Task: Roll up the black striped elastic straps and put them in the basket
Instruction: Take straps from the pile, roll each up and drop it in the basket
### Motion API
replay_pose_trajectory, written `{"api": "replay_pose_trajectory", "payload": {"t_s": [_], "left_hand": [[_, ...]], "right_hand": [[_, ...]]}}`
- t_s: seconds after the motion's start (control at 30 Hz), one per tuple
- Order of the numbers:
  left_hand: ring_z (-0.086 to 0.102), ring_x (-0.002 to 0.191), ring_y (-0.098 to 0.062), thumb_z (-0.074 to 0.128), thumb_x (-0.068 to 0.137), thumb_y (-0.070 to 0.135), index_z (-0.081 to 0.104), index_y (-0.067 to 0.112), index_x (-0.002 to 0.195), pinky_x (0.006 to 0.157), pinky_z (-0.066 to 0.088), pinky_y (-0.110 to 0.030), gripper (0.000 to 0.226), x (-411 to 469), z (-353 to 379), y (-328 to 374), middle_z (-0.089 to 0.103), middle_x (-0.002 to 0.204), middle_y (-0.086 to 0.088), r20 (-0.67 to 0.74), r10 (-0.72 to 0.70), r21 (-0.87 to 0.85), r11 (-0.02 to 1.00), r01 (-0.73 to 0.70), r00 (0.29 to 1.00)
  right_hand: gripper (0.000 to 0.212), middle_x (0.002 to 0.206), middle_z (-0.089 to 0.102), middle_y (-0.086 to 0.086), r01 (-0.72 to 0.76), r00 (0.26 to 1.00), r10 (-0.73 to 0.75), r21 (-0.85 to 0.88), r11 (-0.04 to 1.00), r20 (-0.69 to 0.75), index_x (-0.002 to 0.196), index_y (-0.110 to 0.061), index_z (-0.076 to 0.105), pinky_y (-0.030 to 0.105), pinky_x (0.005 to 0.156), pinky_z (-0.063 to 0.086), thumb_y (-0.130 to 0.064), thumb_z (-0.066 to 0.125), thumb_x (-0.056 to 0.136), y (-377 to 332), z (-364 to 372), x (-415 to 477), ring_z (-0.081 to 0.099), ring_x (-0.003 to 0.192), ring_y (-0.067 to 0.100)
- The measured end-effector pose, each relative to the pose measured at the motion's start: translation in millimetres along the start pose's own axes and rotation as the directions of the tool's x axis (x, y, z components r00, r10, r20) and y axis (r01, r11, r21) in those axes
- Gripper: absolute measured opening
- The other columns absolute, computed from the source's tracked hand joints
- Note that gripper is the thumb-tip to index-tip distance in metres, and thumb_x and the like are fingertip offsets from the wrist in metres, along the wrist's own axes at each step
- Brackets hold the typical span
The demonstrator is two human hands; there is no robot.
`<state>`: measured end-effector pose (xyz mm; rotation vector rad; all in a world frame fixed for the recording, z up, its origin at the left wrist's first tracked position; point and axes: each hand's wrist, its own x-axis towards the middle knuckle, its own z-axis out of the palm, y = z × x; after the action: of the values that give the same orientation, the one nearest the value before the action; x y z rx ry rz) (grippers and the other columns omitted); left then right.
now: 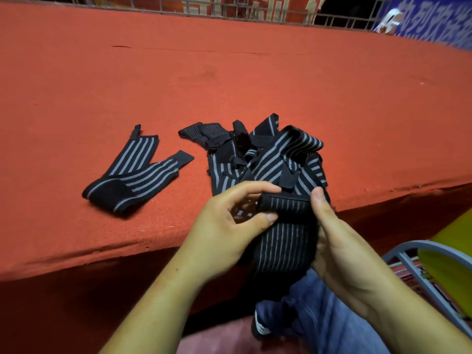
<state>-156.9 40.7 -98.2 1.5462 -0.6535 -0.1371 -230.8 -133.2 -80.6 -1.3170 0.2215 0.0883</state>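
A black strap with grey stripes hangs over the near edge of the red table, its top end turned into a small roll. My left hand pinches the roll's left end between thumb and fingers. My right hand grips its right side, thumb on top. Just behind my hands a heap of several striped straps lies on the table. One more strap, folded into a V, lies apart to the left.
The red felt-covered table stretches wide behind the straps. A grey metal frame with a yellow-green surface stands at the lower right. Blue trousers show below my hands. A railing and banners run along the far edge.
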Motion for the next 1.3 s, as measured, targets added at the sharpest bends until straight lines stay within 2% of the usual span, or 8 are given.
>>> {"api": "replay_pose_trajectory", "payload": {"t_s": [0.27,0.43,0.63,0.7,0.83,1.03,1.13,1.3], "left_hand": [[0.065,0.115,-0.005,0.070,0.091,-0.004,0.066,0.027,0.121,0.097,0.050,-0.020,0.044,-1.9,1.0,-1.5,0.070,0.118,0.009,0.073,-0.046,0.036,0.998,0.044,0.996],[0.054,0.132,0.001,0.066,0.094,0.041,0.040,0.039,0.150,0.113,0.043,-0.029,0.062,-4.8,5.4,-2.2,0.059,0.141,0.018,0.118,-0.164,0.018,0.986,0.163,0.979],[0.052,0.136,0.000,0.056,0.097,0.046,0.036,0.049,0.149,0.120,0.036,-0.039,0.055,-6.4,13.7,-1.3,0.059,0.144,0.018,0.104,-0.181,-0.010,0.983,0.183,0.978],[0.053,0.134,0.002,0.054,0.103,0.041,0.037,0.050,0.148,0.118,0.037,-0.035,0.049,-7.6,14.5,-0.9,0.060,0.140,0.021,0.115,-0.180,-0.014,0.983,0.183,0.977],[0.048,0.126,0.020,0.052,0.106,0.033,0.037,0.050,0.148,0.102,0.038,-0.007,0.047,-7.6,13.7,2.9,0.056,0.130,0.042,0.159,-0.185,0.035,0.983,0.182,0.970],[0.066,0.119,-0.006,0.064,0.102,0.025,0.059,0.027,0.136,0.106,0.051,-0.030,0.035,-2.7,5.2,-0.5,0.071,0.125,0.008,0.091,-0.146,0.055,0.988,0.141,0.985],[0.070,0.113,-0.017,0.065,0.097,0.029,0.066,0.022,0.126,0.103,0.053,-0.043,0.030,-1.5,4.7,-1.1,0.074,0.117,0.002,0.063,-0.126,0.060,0.991,0.122,0.990],[0.071,0.108,-0.019,0.068,0.094,0.028,0.068,0.023,0.121,0.099,0.055,-0.044,0.028,-0.7,5.2,-3.7,0.075,0.112,0.002,0.064,-0.104,0.054,0.993,0.101,0.993]], "right_hand": [[0.046,0.119,0.078,0.016,0.013,1.000,-0.013,0.009,1.000,0.007,0.118,-0.009,0.079,0.035,0.090,0.059,-0.037,0.055,0.091,1.1,-1.2,2.3,0.075,0.113,0.026],[0.042,0.122,0.077,0.013,0.085,0.996,-0.085,-0.091,0.992,0.005,0.128,-0.014,0.072,0.044,0.105,0.052,-0.026,0.061,0.090,5.9,-0.1,2.9,0.072,0.118,0.027],[0.039,0.129,0.075,-0.001,0.147,0.988,-0.156,-0.252,0.956,-0.015,0.133,-0.026,0.069,0.049,0.114,0.046,-0.047,0.059,0.102,13.7,4.1,4.5,0.069,0.125,0.017],[0.040,0.126,0.076,-0.004,0.173,0.981,-0.193,-0.327,0.929,-0.028,0.132,-0.027,0.070,0.048,0.112,0.048,-0.051,0.056,0.103,13.4,4.2,4.8,0.070,0.122,0.014],[0.041,0.119,0.078,-0.001,0.238,0.958,-0.280,-0.372,0.897,-0.065,0.125,-0.024,0.072,0.052,0.107,0.052,-0.048,0.057,0.096,12.7,2.8,5.0,0.073,0.115,0.016],[0.031,0.112,0.080,0.000,0.264,0.938,-0.327,-0.373,0.890,-0.115,0.118,-0.023,0.073,0.053,0.103,0.054,-0.046,0.061,0.101,10.4,0.1,5.4,0.075,0.108,0.017],[0.036,0.112,0.080,0.003,0.221,0.956,-0.270,-0.319,0.922,-0.117,0.119,-0.020,0.075,0.054,0.106,0.053,-0.047,0.062,0.098,11.5,-1.0,6.7,0.076,0.109,0.021],[0.043,0.117,0.079,0.009,0.157,0.977,-0.184,-0.213,0.964,-0.111,0.124,-0.015,0.074,0.055,0.111,0.050,-0.043,0.062,0.093,12.4,-4.1,8.2,0.074,0.115,0.026]]}}
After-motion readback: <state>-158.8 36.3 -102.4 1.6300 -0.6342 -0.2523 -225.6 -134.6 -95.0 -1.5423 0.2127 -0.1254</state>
